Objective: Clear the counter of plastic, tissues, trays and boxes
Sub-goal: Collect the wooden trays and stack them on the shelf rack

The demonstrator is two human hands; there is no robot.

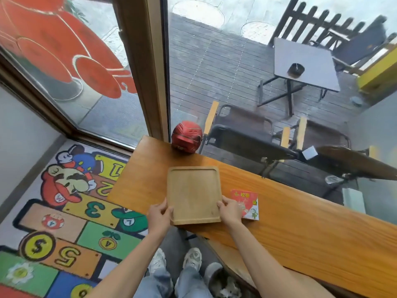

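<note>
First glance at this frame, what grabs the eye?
Centre frame, the wooden tray lies on the orange-brown counter, gripped at its near corners by the left hand and the right hand. A red helmet-shaped object sits at the counter's far end by the window, and a red printed packet lies just right of the tray. On the floor to the left, a bright cartoon hopscotch mat draws the eye.
</note>
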